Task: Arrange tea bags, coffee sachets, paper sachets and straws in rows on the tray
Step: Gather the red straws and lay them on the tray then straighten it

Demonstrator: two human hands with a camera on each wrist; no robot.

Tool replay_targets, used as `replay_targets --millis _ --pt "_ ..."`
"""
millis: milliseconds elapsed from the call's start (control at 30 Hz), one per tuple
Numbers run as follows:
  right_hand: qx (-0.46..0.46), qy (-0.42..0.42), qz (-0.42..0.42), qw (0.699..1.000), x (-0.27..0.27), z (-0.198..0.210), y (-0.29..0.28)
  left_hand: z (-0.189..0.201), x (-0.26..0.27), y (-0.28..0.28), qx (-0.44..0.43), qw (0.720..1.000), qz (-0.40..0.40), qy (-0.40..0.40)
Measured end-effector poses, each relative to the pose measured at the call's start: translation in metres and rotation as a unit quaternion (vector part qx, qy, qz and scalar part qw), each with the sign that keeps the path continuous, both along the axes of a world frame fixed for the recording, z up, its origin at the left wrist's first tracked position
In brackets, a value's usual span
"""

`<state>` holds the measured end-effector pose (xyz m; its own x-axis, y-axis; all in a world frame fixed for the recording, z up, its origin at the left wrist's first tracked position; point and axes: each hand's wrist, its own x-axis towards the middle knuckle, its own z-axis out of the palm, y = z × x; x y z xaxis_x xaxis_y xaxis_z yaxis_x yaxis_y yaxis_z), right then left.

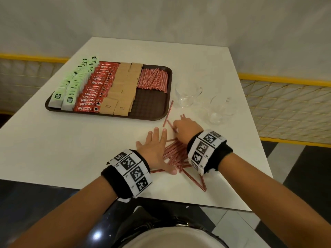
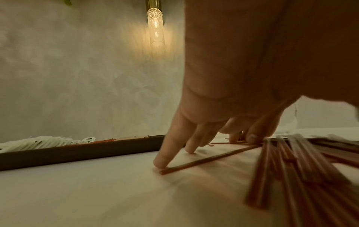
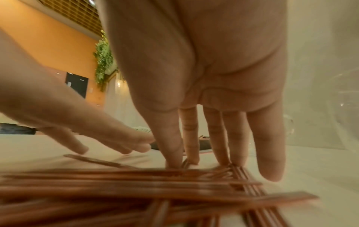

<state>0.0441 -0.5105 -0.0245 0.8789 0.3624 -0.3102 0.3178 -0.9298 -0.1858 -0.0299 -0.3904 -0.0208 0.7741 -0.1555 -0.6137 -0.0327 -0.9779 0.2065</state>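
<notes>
The table (image 1: 206, 72) is smooth, matt white, and the dark brown tray (image 1: 152, 104) on it looks like plastic with a dimpled, non-slip floor. On the tray, glossy red foil coffee sachets (image 1: 95, 92) lie beside matt brown paper sachets (image 1: 121, 90). Just right of the tray stand two clear glass cups (image 1: 202, 102).

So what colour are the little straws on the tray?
The straws are striped red and white, clearest in the head view.

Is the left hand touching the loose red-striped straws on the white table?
Touching. In the left wrist view, the left hand fingertip meets a red-striped straw's end.
</notes>
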Motion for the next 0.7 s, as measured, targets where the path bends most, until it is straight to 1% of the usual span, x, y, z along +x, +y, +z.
replay_targets --millis 67,167,233,267,400,433,500,567,633,700 --pt "0.032 -0.006 0.018 0.999 -0.006 0.000 -0.006 -0.001 0.001 0.002 0.003 1.000 -0.003 0.000" --pt "0.085 -0.019 -0.010 0.996 -0.002 0.002 -0.009 0.000 0.000 0.005 0.012 1.000 -0.022 0.002" --pt "0.085 -0.026 -0.028 0.996 0.008 0.003 -0.007 0.001 -0.001 0.009 0.009 0.999 -0.036 0.006" --pt "0.078 -0.023 -0.022 0.996 0.013 0.004 -0.004 0.002 -0.002 0.012 0.009 0.999 -0.043 0.011" --pt "0.025 0.021 0.082 0.996 0.031 0.008 0.010 0.007 -0.005 0.021 0.025 0.997 -0.058 0.033" --pt "0.013 0.031 0.093 0.995 0.033 0.010 0.012 0.009 -0.005 0.023 0.030 0.998 -0.054 0.029" --pt "0.017 0.038 0.083 0.996 0.035 0.013 0.013 0.011 -0.005 0.026 0.038 0.998 -0.039 0.010" --pt "0.048 0.028 0.059 0.997 0.033 0.012 0.013 0.011 -0.005 0.029 0.035 0.999 -0.026 -0.008" --pt "0.075 0.013 0.029 0.997 0.031 0.012 0.013 0.012 -0.004 0.031 0.021 1.000 -0.014 -0.009" --pt "0.081 0.006 0.006 0.997 0.033 0.013 0.014 0.013 -0.003 0.032 0.004 1.000 0.001 -0.009"
